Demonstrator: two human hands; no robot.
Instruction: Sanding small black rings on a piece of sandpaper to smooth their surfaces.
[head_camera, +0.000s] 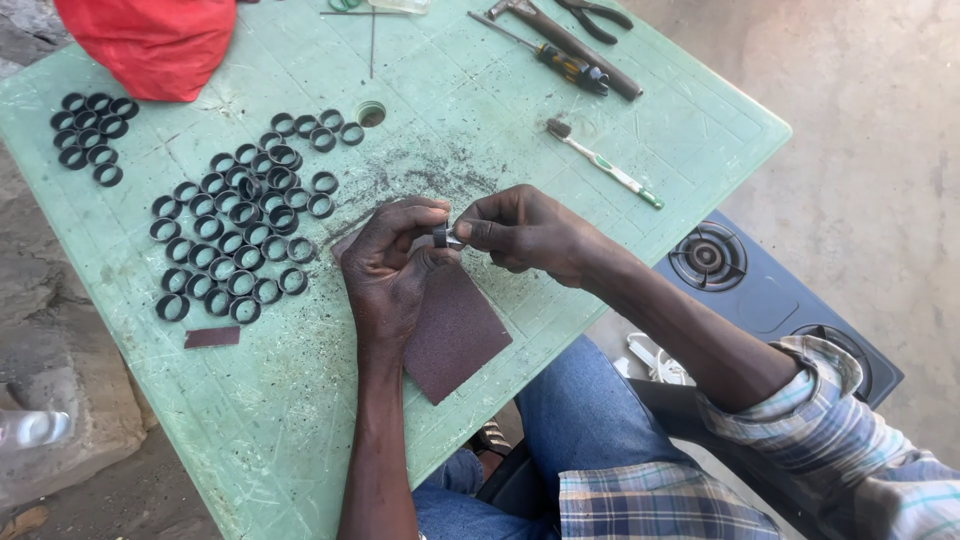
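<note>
Both my hands meet over the middle of a pale green plastic table (300, 400). My left hand (390, 265) and my right hand (520, 230) pinch one small dark ring (443, 236) between their fingertips. Under my left hand lies a dark brown sheet of sandpaper (460, 335). Left of my hands, several black rings (240, 225) lie in a loose spread on the table.
A smaller cluster of black rings (88, 135) sits at far left beside a red bag (150, 40). A toothbrush (605, 165), a screwdriver (560, 60), a hammer and pliers (595, 15) lie at the back. A gas stove (770, 300) stands on the ground at right. A sandpaper scrap (212, 337) lies near the left edge.
</note>
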